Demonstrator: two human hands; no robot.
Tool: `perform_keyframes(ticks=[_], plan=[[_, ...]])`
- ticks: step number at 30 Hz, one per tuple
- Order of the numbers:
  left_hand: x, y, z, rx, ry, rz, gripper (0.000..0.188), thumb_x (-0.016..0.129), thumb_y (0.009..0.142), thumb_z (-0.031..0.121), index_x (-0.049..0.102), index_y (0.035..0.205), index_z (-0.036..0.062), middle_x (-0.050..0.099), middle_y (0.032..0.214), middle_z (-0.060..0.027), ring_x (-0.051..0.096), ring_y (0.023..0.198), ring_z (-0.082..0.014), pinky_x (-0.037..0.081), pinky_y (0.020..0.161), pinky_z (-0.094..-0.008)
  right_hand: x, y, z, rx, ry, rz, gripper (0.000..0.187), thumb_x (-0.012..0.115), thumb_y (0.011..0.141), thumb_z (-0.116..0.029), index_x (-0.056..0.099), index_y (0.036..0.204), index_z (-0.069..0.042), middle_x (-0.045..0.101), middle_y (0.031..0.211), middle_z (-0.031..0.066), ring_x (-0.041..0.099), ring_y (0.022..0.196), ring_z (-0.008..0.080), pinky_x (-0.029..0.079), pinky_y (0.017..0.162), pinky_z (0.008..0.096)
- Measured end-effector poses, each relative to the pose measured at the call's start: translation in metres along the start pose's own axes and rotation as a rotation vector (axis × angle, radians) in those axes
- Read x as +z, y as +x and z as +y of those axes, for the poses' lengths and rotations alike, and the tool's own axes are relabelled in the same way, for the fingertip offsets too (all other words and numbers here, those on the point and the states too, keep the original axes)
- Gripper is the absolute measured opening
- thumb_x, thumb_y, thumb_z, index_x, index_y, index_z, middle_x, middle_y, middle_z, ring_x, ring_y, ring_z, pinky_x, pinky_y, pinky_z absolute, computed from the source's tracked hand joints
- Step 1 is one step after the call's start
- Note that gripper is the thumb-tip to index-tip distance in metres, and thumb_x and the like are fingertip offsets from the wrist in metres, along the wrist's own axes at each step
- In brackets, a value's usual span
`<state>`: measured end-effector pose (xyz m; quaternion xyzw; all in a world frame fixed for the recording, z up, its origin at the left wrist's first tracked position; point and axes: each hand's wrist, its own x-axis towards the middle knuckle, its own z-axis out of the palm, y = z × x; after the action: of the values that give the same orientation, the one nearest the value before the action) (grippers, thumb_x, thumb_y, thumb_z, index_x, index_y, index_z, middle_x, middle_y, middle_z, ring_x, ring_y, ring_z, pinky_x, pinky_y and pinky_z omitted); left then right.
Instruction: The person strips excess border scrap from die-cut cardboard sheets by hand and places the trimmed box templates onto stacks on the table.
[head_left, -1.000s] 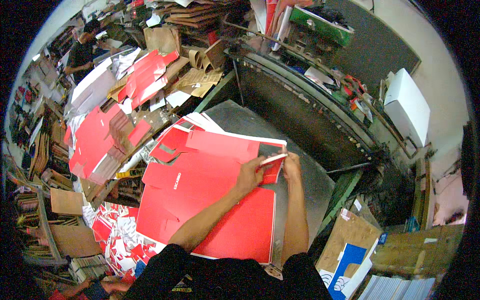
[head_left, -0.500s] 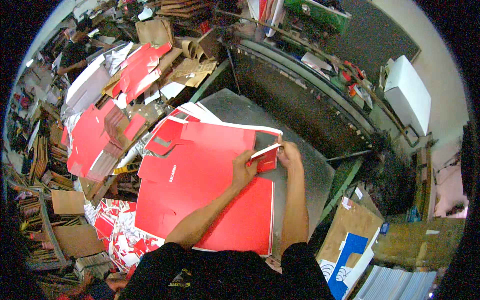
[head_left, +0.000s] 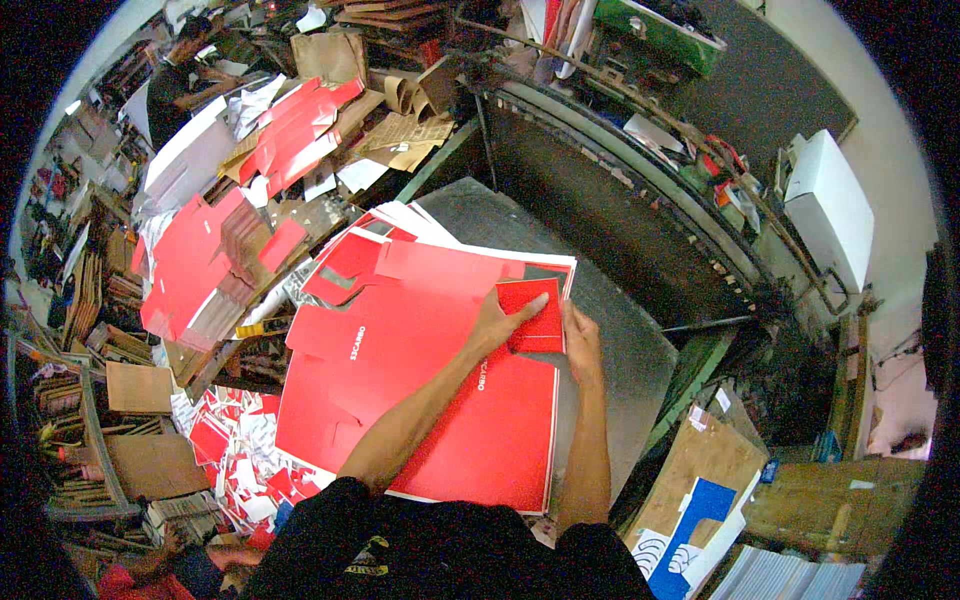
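Observation:
A stack of red die-cut cardboard sheets point(head_left: 420, 395) with white edges lies in front of me on a dark metal table point(head_left: 625, 400). At its upper right, my left hand point(head_left: 492, 325) grips a small red rectangular cardboard piece point(head_left: 545, 322), thumb on top and fingers hidden beneath. Whether the piece is loose or joined to the sheet, I cannot tell. My right hand point(head_left: 582, 340) closes at the right edge of that piece, fingertips pinched against it. A cut-out opening in the top sheet shows just above the piece.
A dark machine frame point(head_left: 600, 170) rises behind the table. To the left stand stacked red cut blanks point(head_left: 190, 265) and a heap of red and white scraps point(head_left: 240, 460). Brown and blue boards point(head_left: 700, 490) lean at lower right. A person point(head_left: 175, 95) is at far upper left.
The small red piece, seen nearly edge-on before, now lies flatter with its red face up. My left thumb has moved onto it, and my right hand has shifted slightly down along its edge.

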<state>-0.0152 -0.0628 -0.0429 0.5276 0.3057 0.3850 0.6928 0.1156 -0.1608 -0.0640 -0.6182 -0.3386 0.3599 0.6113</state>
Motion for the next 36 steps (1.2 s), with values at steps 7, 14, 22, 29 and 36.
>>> perform_keyframes(ticks=[7, 14, 22, 29, 36], plan=[[-0.003, -0.006, -0.001, -0.037, -0.134, 0.159, 0.042, 0.078, 0.075, 0.030, 0.061, 0.100, 0.0008, 0.066, 0.095, -0.0079, 0.063, 0.085, -0.0159, 0.051, 0.077, -0.0301, 0.005, -0.012, -0.004, -0.092, -0.241, -0.019, 0.033, 0.052, 0.097, -0.025, 0.062, 0.112, 0.002, 0.066, 0.093, 0.0034, 0.056, 0.082, 0.0081, 0.046, 0.075, 0.0242], [-0.004, -0.008, 0.073, 0.474, 1.038, -0.329, 0.079, 0.087, 0.050, 0.025, 0.053, 0.119, 0.0051, 0.063, 0.102, -0.0169, 0.061, 0.096, -0.0331, 0.049, 0.081, -0.0432, 0.018, -0.023, -0.044, -0.063, -0.149, -0.025, 0.033, 0.051, 0.096, -0.026, 0.063, 0.107, 0.003, 0.065, 0.090, 0.0043, 0.056, 0.081, 0.0119, 0.045, 0.074, 0.0281], [-0.022, 0.034, 0.019, 0.398, 1.106, -0.352, 0.050, 0.080, 0.057, 0.032, 0.064, 0.098, 0.0096, 0.064, 0.092, -0.0133, 0.062, 0.088, -0.0343, 0.050, 0.072, -0.0471, 0.036, -0.015, -0.019, -0.165, -0.273, 0.008, 0.037, 0.051, 0.096, -0.028, 0.063, 0.107, 0.006, 0.064, 0.091, 0.0063, 0.056, 0.083, 0.0123, 0.046, 0.076, 0.0286], [0.027, 0.020, 0.025, 0.440, 1.182, -0.235, 0.019, 0.064, 0.072, 0.022, 0.064, 0.076, 0.0036, 0.065, 0.081, -0.0181, 0.065, 0.075, -0.0358, 0.052, 0.067, -0.0466, -0.006, 0.011, 0.021, -0.218, -0.363, 0.175, 0.038, 0.051, 0.097, -0.028, 0.063, 0.104, 0.008, 0.066, 0.091, 0.0071, 0.058, 0.081, 0.0133, 0.047, 0.075, 0.0284], [0.033, -0.004, 0.038, 0.373, 1.213, -0.119, 0.018, 0.062, 0.074, 0.020, 0.068, 0.077, 0.0041, 0.067, 0.081, -0.0173, 0.067, 0.076, -0.0331, 0.054, 0.063, -0.0453, -0.018, 0.026, 0.035, -0.187, -0.220, 0.127, 0.037, 0.053, 0.096, -0.026, 0.063, 0.106, 0.008, 0.065, 0.094, 0.0042, 0.057, 0.082, 0.0112, 0.047, 0.074, 0.0255]])
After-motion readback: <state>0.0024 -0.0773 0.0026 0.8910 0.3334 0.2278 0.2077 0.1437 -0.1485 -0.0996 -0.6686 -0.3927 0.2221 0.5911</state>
